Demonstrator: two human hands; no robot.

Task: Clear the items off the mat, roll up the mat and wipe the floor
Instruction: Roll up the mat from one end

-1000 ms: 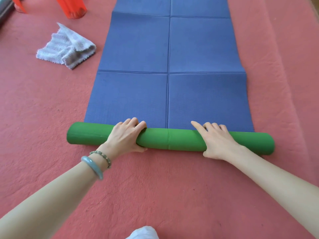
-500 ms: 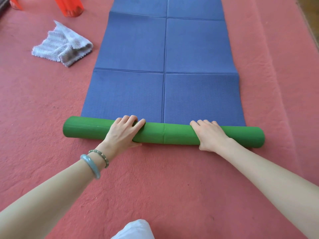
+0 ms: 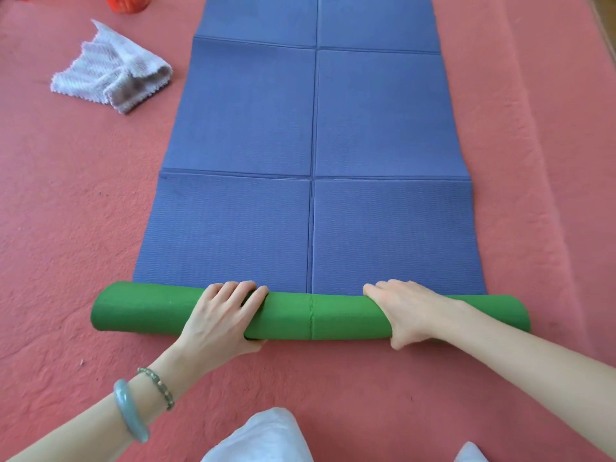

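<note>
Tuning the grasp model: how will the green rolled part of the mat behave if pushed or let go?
It likely rolls forward easily: the green roll is an even cylinder at the near end of the flat blue section. It is probably soft and springy, so it may loosen if released; the left hand and right hand both grip it.

Bare forearms [image 3: 520,368], grey-green bangle [image 3: 130,410] and beaded bracelet [image 3: 156,388] on left wrist [image 3: 175,363], perhaps pale trousers [image 3: 263,438] below
</note>
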